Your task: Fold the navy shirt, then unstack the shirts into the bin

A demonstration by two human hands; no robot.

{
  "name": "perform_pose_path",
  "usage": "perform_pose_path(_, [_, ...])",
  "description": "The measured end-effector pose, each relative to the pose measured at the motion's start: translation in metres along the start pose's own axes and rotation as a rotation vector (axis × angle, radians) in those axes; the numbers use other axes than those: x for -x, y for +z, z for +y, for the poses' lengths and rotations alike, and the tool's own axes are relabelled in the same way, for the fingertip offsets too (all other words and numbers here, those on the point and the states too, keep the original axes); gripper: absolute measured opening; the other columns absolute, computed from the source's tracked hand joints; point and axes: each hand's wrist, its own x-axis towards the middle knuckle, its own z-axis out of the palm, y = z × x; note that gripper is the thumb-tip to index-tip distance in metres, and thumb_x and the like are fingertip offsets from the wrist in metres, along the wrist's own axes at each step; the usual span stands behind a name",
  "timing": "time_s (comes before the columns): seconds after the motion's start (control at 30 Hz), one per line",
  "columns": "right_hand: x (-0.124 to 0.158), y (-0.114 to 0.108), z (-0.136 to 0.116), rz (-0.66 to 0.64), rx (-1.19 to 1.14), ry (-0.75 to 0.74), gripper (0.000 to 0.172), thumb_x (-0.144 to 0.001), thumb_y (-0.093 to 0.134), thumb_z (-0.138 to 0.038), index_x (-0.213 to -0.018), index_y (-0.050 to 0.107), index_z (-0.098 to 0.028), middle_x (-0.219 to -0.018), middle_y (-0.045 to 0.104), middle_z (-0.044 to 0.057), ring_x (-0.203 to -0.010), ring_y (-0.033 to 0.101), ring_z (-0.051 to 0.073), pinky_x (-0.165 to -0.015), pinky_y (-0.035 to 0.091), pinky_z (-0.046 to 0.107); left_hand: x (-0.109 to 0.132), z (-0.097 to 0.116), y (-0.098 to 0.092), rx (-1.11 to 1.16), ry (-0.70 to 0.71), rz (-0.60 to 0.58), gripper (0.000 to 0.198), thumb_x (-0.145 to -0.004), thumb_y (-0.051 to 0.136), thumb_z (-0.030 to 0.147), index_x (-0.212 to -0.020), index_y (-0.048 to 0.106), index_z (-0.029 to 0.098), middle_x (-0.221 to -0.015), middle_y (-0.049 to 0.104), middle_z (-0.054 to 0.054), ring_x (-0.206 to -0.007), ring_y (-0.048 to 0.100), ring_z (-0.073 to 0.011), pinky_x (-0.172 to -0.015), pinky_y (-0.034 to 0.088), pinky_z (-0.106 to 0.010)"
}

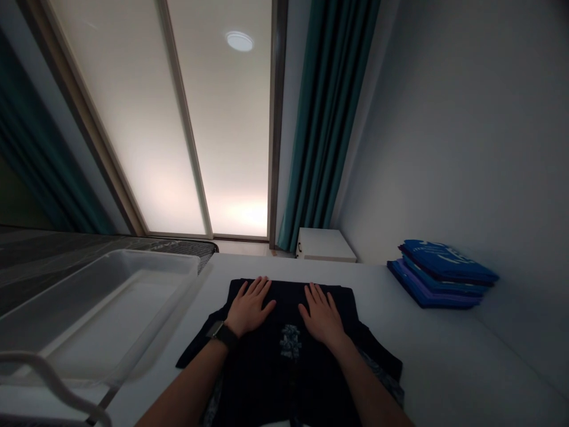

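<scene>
Two palms flat on a dark shirt

The left hand (pixel 251 308) lies palm down on the far left part of a dark shirt (pixel 288 302), fingers slightly parted, thumb out toward the middle. The right hand (pixel 320 314) mirrors it on the right, fingers likewise parted; neither hand pinches any cloth. A smartwatch (pixel 222 335) with a dark band circles the left wrist.

The shirt lies on the white table (pixel 373 281), directly in front of the person, with sleeve-like flaps angled out at both sides. Between the hands sits a small pale print (pixel 291 341), its design too dim to read. The forearms cover parts of the cloth, the near end runs out of view at the bottom, and folds are hard to make out in the black.

To the right, near the wall (pixel 466 148), stands a stack of folded blue and purple garments (pixel 444 279). To the left is a translucent plastic bin (pixel 160 256), cut off by the picture's edge; a pale curved bar (pixel 56 382), also cut off, crosses in front of it.

Beyond the table are a white cabinet (pixel 329 243), mostly hidden below its top, a teal curtain (pixel 331 118) and frosted door panels (pixel 222 130).
</scene>
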Motion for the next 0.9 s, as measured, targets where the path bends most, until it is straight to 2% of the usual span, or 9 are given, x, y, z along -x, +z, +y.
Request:
perform_pose_path(0.3, [-0.005, -0.002, 0.013, 0.015, -0.024, 0.034, 0.063, -0.095, 0.024, -0.044, -0.150, 0.023, -0.014, -0.158, 0.013, 0.006, -0.146, 0.007, 0.020, -0.116, 0.003, 0.042, 0.000, 0.000, -0.004, 0.014, 0.002, -0.033, 0.056, -0.094, 0.036, 0.049, -0.145, 0.037, 0.024, -0.153, 0.030, -0.003, -0.142, 0.025, -0.0244, -0.116, 0.019, -0.049])
perform_pose_path(0.47, [-0.013, -0.011, 0.042, 0.135, 0.000, 0.086, 0.055, -0.096, 0.026, -0.035, -0.148, 0.030, -0.015, -0.154, 0.028, 0.007, -0.143, 0.019, 0.020, -0.115, 0.011, 0.038, 0.001, -0.004, -0.007, 0.027, -0.012, 0.023, 0.049, -0.096, 0.036, 0.039, -0.142, 0.041, 0.022, -0.149, 0.039, -0.004, -0.139, 0.032, -0.0227, -0.116, 0.019, -0.047])
perform_pose_path(0.57, [-0.018, -0.015, 0.068, 0.197, 0.035, 0.181, 0.052, -0.096, 0.027, -0.028, -0.144, 0.037, -0.013, -0.148, 0.040, 0.009, -0.137, 0.030, 0.021, -0.112, 0.020, 0.034, -0.001, -0.022, -0.015, 0.009, -0.079, 0.087, 0.043, -0.096, 0.035, 0.031, -0.136, 0.048, 0.021, -0.141, 0.051, -0.007, -0.133, 0.041, -0.0231, -0.115, 0.020, -0.047])
perform_pose_path(0.7, [-0.022, -0.019, 0.096, 0.188, 0.092, 0.224, 0.047, -0.095, 0.030, -0.023, -0.139, 0.043, -0.015, -0.135, 0.051, 0.012, -0.124, 0.043, 0.024, -0.098, 0.034, 0.034, -0.003, -0.061, -0.025, -0.006, -0.192, 0.113, 0.039, -0.094, 0.037, 0.023, -0.127, 0.056, 0.018, -0.122, 0.061, -0.010, -0.115, 0.054, -0.0257, -0.102, 0.036, -0.044])
perform_pose_path(0.8, [-0.023, -0.021, 0.107, 0.178, 0.117, 0.188, 0.041, -0.094, 0.033, -0.021, -0.130, 0.052, -0.017, -0.125, 0.055, 0.012, -0.116, 0.047, 0.024, -0.092, 0.036, 0.033, -0.002, -0.084, -0.026, 0.041, -0.203, 0.089, 0.037, -0.091, 0.038, 0.022, -0.121, 0.060, 0.018, -0.110, 0.062, -0.011, -0.106, 0.056, -0.0259, -0.091, 0.043, -0.040])
perform_pose_path(0.9, [-0.025, -0.020, 0.112, 0.220, 0.121, 0.164, 0.032, -0.092, 0.038, -0.023, -0.115, 0.060, -0.017, -0.116, 0.056, 0.013, -0.111, 0.048, 0.025, -0.088, 0.037, 0.035, -0.001, -0.094, -0.021, 0.114, -0.201, 0.075, 0.032, -0.089, 0.042, 0.026, -0.112, 0.064, 0.021, -0.106, 0.061, -0.009, -0.104, 0.055, -0.0256, -0.090, 0.042, -0.040])
